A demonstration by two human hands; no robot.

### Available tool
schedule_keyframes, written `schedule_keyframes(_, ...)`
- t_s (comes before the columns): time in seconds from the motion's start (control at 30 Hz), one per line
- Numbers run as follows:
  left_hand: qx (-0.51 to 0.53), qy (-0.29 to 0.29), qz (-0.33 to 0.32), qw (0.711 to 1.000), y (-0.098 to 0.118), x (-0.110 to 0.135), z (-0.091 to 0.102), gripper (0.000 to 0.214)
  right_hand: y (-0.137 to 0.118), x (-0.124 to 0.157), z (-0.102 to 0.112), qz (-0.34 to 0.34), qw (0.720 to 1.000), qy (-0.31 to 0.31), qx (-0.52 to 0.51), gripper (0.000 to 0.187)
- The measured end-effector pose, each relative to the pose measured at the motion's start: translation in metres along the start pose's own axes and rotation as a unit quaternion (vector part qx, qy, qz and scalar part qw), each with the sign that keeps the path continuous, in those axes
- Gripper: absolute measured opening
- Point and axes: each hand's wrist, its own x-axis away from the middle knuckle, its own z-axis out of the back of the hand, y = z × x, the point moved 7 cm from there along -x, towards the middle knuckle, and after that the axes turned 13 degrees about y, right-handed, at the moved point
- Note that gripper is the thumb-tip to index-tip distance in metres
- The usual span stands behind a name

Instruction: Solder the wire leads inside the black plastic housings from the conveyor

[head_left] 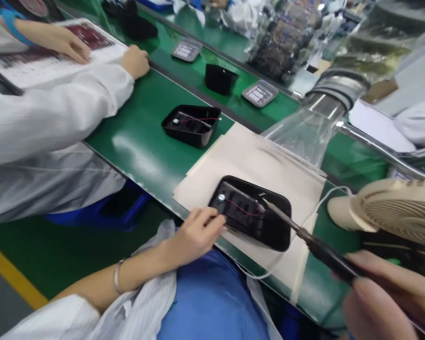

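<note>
My right hand [382, 288] grips a soldering iron [326, 255] by its dark handle. The iron's metal tip is over the inside of a black plastic housing [276, 231], near the end of a thin red wire [239, 206]; I cannot tell whether it touches. My left hand [201, 231] holds the housing's near left edge with curled fingers. The housing lies open side up on a pale board [248, 156], with a round silver part [221, 197] in its left end.
A similar black housing [191, 125] lies further back on the green bench [138, 141]. A clear extraction hood [304, 127] hangs behind the board, and a beige fan [400, 212] stands right. At left, a co-worker's hands [134, 61] rest by a printed sheet [102, 52].
</note>
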Motion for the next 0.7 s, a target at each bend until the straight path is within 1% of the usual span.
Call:
schedule_keyframes(0.07, 0.023, -0.045, -0.060, 0.997, 0.024, 0.000, -0.033, 0.011, -0.013, 0.005, -0.008, 0.026, 0.999, 0.008, 0.042, 0.013)
schedule_keyframes(0.1, 0.032, -0.066, -0.084, 0.994, 0.033, 0.001, -0.046, 0.012, -0.013, 0.005, -0.014, 0.021, 0.998, 0.000, 0.055, 0.010)
schedule_keyframes(0.17, 0.050, -0.094, -0.123, 0.987, 0.045, 0.001, -0.061, 0.013, -0.008, 0.002, -0.025, 0.039, 0.996, -0.030, 0.076, 0.009)
schedule_keyframes(0.23, 0.058, -0.091, -0.136, 0.985, 0.048, -0.001, -0.064, 0.011, 0.001, -0.002, -0.032, 0.063, 0.992, -0.052, 0.093, 0.009)
schedule_keyframes(0.27, 0.055, -0.084, -0.132, 0.986, 0.046, -0.002, -0.064, 0.017, 0.006, -0.003, -0.034, 0.072, 0.991, -0.059, 0.099, 0.009)
schedule_keyframes(0.37, 0.021, -0.046, -0.081, 0.995, 0.036, -0.007, -0.061, 0.048, 0.017, -0.006, -0.038, 0.075, 0.989, -0.074, 0.106, 0.009)
schedule_keyframes(0.43, -0.006, -0.036, -0.055, 0.998, 0.031, -0.008, -0.062, 0.061, 0.019, -0.006, -0.042, 0.068, 0.989, -0.083, 0.104, 0.010)
schedule_keyframes(0.53, -0.034, -0.044, -0.042, 0.998, 0.028, -0.009, -0.067, 0.068, 0.019, -0.007, -0.047, 0.061, 0.988, -0.094, 0.107, 0.011)
schedule_keyframes(0.7, -0.059, -0.071, -0.032, 0.995, 0.025, -0.011, -0.075, 0.078, 0.016, -0.009, -0.055, 0.080, 0.984, -0.109, 0.120, 0.012)
